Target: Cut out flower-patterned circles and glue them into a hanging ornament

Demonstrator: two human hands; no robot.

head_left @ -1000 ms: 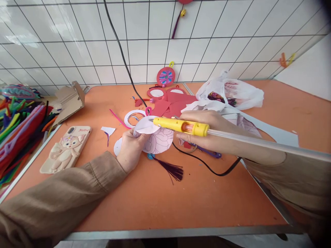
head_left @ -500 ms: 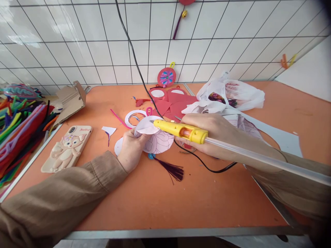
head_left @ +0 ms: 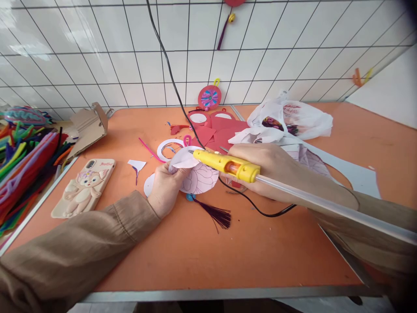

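Observation:
My left hand (head_left: pixel 167 187) pinches the left edge of a round white paper ornament (head_left: pixel 201 179) with line drawing on it. Its upper layer is folded back, showing a plain pale side. A blue bead (head_left: pixel 190 197) and a dark purple tassel (head_left: pixel 215 212) lie below the ornament, and a pink loop (head_left: pixel 187 140) shows above it. My right hand (head_left: pixel 260 163) is wrapped round a yellow hot glue gun (head_left: pixel 228 165), its fingers partly hidden. The gun's nozzle points left, at the folded paper; whether it touches I cannot tell. A long clear glue stick (head_left: pixel 312 202) sticks out of its back.
A phone (head_left: pixel 86 187) in a cartoon case lies left, near colourful pipe cleaners (head_left: pixel 29 161) and torn cardboard (head_left: pixel 89 130). Red paper pieces (head_left: pixel 224 130) and a white plastic bag (head_left: pixel 306 119) lie behind my hands. A black cord (head_left: pixel 166 56) hangs across the work area.
Almost nothing differs. The glue gun's back end and my right hand have shifted very slightly left; my left hand keeps its pinch on the paper.

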